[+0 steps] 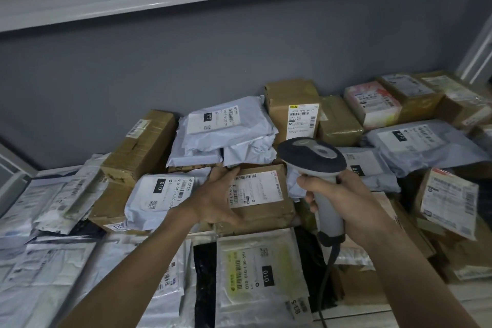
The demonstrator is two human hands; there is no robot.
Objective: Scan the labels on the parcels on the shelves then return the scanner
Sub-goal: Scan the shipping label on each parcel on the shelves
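Right hand (351, 202) clamped round scanner (318, 168) handle, head aimed at shelf parcels. Left hand (217, 198), fingers straight, steadies the brown box (262, 208) — keeps its label (257, 188) flat (probably next to scan).

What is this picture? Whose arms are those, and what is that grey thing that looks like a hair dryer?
The camera sits on a person's head, so you see their own two arms reaching out. The right hand grips a barcode scanner by its handle; a dark cable hangs from the bottom. It reads the striped labels on parcels. The left hand rests on a brown cardboard box with a white label, fingers fairly straight. All around on the shelf lie many parcels: grey plastic mailing bags and more brown boxes. Behind is a grey wall, with another shelf above.
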